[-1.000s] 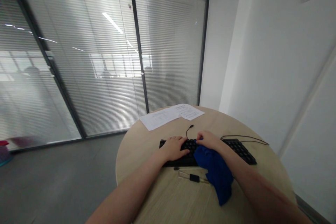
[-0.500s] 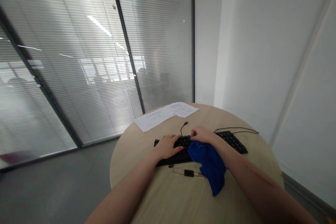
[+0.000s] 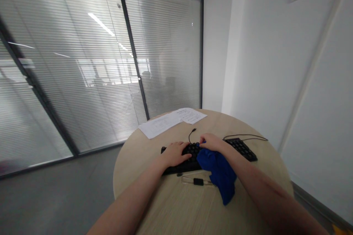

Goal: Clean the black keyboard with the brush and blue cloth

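Note:
A black keyboard [image 3: 182,169] lies on the round wooden table, with a short cable [image 3: 190,134] behind it. My left hand [image 3: 176,153] rests flat on its left part, thumb and fingers apart. At the right part of the keys, my right hand [image 3: 210,142] pinches a blue cloth [image 3: 220,176], one end of it against the keys. The cloth's rest drapes toward me over the table. My right forearm and the cloth hide the keyboard's right end. In front of the keyboard lies a thin wire-loop tool with a black grip [image 3: 198,181], partly under the cloth.
To the right sits a black number pad [image 3: 243,149] with a looped thin cable [image 3: 253,136]. White printed papers [image 3: 162,125] lie at the table's far edge. A small dark piece [image 3: 179,174] is near the keyboard's front edge. Glass partitions with blinds [image 3: 110,91] stand behind the table [image 3: 179,205].
The view has shifted slightly. Both hands stay almost in place on the keyboard, the right still pinching the blue cloth.

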The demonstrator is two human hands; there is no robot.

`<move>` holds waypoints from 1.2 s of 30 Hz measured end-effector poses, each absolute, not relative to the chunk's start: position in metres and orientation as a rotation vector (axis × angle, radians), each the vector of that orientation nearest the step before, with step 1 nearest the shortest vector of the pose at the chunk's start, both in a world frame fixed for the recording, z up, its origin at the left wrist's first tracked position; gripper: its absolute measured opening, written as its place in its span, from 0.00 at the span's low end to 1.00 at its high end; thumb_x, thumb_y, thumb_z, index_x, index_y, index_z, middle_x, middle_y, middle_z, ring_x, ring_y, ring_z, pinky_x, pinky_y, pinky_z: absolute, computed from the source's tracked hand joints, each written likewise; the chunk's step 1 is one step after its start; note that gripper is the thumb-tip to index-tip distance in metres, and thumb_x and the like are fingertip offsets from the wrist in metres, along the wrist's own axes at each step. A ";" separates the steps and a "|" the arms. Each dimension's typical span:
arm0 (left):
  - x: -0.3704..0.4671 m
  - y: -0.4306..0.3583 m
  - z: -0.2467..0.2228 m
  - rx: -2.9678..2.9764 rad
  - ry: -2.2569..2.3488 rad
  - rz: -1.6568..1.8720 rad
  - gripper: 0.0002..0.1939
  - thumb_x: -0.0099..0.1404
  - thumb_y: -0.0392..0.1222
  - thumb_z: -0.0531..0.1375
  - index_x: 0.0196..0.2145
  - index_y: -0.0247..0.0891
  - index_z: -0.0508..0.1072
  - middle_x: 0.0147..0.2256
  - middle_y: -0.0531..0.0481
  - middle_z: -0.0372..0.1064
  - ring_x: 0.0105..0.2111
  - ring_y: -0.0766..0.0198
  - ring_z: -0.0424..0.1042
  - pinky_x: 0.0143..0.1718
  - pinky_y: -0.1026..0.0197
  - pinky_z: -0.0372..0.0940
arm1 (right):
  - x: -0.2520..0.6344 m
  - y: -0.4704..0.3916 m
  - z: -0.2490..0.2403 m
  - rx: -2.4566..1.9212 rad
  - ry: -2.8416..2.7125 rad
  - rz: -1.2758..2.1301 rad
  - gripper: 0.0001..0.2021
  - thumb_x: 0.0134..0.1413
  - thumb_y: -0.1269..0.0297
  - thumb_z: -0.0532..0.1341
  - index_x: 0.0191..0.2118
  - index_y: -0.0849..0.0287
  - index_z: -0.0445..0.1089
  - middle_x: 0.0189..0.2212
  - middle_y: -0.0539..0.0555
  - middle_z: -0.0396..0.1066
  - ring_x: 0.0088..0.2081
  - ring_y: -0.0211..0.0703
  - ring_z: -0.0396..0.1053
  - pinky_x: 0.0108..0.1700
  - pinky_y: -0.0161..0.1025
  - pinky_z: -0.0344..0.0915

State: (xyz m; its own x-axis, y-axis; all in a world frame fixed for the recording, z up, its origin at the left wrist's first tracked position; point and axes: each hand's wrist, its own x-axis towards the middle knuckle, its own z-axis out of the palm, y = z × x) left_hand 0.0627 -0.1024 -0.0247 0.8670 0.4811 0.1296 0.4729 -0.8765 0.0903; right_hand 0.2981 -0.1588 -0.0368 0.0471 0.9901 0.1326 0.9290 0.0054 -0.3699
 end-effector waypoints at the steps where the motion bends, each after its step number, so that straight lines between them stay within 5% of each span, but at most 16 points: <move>1: 0.063 -0.102 -0.025 2.981 0.753 0.229 0.32 0.66 0.61 0.54 0.63 0.43 0.63 0.56 0.42 0.68 0.54 0.47 0.68 0.56 0.47 0.60 | 0.299 -0.159 -0.037 -1.970 -1.944 0.258 0.05 0.50 0.65 0.66 0.34 0.59 0.76 0.37 0.54 0.77 0.40 0.44 0.71 0.39 0.35 0.61; 22: 0.064 -0.098 -0.028 2.994 0.747 0.234 0.33 0.66 0.62 0.52 0.63 0.42 0.63 0.56 0.41 0.68 0.54 0.47 0.68 0.55 0.47 0.60 | 0.291 -0.164 -0.029 -2.004 -1.948 0.202 0.05 0.52 0.66 0.65 0.36 0.60 0.75 0.40 0.56 0.77 0.43 0.45 0.72 0.43 0.35 0.61; 36: 0.064 -0.098 -0.025 2.998 0.726 0.196 0.33 0.67 0.61 0.52 0.63 0.42 0.62 0.57 0.41 0.67 0.55 0.46 0.67 0.56 0.47 0.60 | 0.311 -0.179 -0.015 -2.155 -1.862 0.234 0.05 0.48 0.65 0.68 0.33 0.58 0.79 0.35 0.55 0.79 0.37 0.44 0.74 0.36 0.34 0.62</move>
State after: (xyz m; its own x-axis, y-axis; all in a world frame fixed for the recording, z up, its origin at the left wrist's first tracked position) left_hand 0.0637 -0.0977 -0.0247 0.8818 0.4584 0.1107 0.4519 -0.8885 0.0793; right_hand 0.3111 -0.1786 -0.0148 0.1545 0.9861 0.0616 0.9401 -0.1276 -0.3162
